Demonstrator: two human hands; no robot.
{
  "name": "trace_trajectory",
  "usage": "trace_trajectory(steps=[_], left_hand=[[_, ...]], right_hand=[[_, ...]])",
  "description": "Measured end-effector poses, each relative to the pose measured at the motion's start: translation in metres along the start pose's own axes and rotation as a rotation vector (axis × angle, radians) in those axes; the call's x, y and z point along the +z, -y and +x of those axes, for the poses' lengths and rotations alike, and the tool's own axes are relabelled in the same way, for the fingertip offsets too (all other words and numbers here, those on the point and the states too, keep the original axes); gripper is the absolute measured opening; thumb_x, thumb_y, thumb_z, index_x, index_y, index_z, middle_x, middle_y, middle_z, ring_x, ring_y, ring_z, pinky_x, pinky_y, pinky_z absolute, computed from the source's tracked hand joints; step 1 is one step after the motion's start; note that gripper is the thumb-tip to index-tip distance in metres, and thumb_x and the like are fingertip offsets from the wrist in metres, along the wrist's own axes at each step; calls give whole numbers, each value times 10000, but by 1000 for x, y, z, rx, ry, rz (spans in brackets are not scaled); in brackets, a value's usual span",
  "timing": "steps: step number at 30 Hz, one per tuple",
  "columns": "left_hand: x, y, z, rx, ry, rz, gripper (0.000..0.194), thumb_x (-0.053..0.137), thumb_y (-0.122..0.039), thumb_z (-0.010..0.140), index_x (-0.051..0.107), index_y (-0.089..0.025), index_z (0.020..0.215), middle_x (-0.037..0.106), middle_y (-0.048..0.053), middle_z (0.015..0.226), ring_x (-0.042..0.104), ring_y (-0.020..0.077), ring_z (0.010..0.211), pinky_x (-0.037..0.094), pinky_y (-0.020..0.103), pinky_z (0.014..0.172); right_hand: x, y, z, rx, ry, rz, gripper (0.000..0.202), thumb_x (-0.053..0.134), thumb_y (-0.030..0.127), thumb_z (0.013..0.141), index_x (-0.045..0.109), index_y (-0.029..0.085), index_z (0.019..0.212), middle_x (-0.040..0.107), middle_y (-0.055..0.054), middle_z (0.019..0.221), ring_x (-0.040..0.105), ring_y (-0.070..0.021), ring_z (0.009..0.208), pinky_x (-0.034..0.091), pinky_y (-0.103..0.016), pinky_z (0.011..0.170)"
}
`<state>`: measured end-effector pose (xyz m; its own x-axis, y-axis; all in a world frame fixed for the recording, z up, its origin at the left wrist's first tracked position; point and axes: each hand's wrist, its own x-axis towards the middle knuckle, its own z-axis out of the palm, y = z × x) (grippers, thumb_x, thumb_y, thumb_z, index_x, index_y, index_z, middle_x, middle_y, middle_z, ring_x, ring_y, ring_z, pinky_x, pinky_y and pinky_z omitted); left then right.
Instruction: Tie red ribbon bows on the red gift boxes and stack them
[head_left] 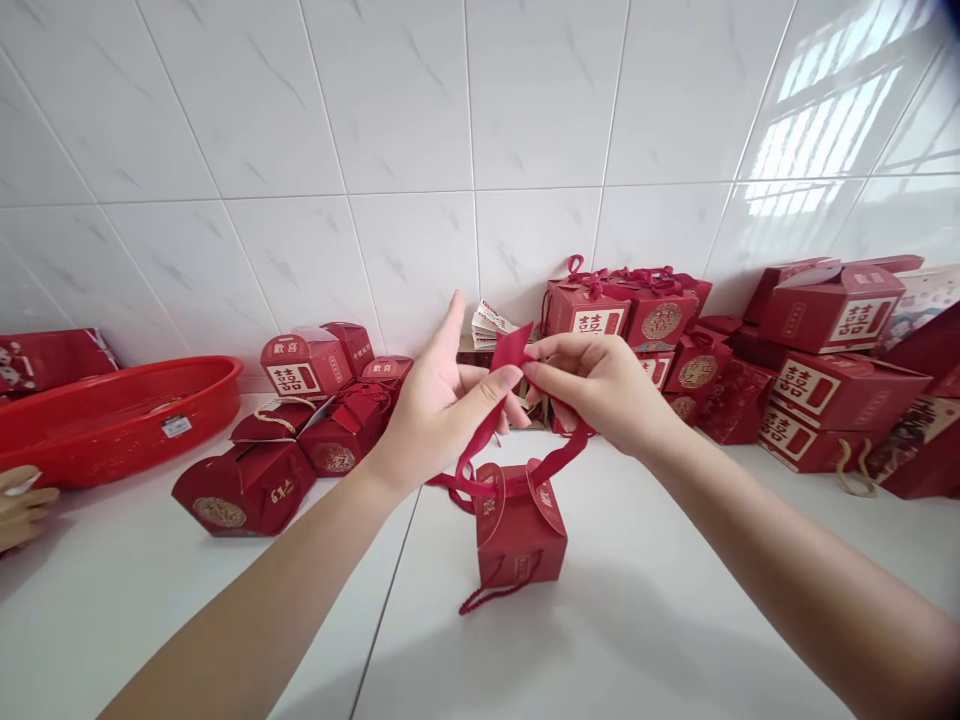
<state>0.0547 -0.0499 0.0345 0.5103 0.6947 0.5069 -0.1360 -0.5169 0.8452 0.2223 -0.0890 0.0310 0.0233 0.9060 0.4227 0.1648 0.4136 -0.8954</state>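
A small red gift box [521, 540] stands upright on the white surface, its curved top flaps folded together and a dark red cord handle hanging down its near side. A red ribbon [561, 455] runs through the top of the box and rises from both sides to my hands. My left hand [454, 395] pinches the ribbon between thumb and fingers, its index finger pointing up. Beside it, my right hand [589, 385] grips the ribbon between thumb and index finger, close to the left thumb. Both hands are above and slightly behind the box.
A red plastic basin [180, 400] sits at the left; another person's hand [26, 508] shows at the left edge. Red boxes [255, 480] lie left of centre. More boxes [664, 320] are stacked at the right along the tiled wall [405, 100]. Paper slips [491, 322] stand behind my hands.
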Motion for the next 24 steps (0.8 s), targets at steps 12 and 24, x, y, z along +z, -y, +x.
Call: trace_trajectory(steps=[12, 24], left_hand=[[-13, 14, 1, -271, 243, -14, 756, 631, -219, 832, 227, -190, 1469, 682, -9, 705, 653, 149, 648, 511, 292, 668], [-25, 31, -2, -548, 102, -443, 355, 515, -72, 731, 537, -83, 1085, 651, 38, 636, 676, 221, 674, 495, 358, 713]], right_hand=[[9, -21, -7, 78, 248, 233, 265, 586, 389, 870, 608, 130, 815, 604, -9, 648, 376, -36, 411, 261, -176, 365], [-8, -51, -11, -894, 129, -743, 204, 536, 109, 901, 679, 164, 1035, 675, -50, 1092, 538, -207, 1001, 489, -365, 872]])
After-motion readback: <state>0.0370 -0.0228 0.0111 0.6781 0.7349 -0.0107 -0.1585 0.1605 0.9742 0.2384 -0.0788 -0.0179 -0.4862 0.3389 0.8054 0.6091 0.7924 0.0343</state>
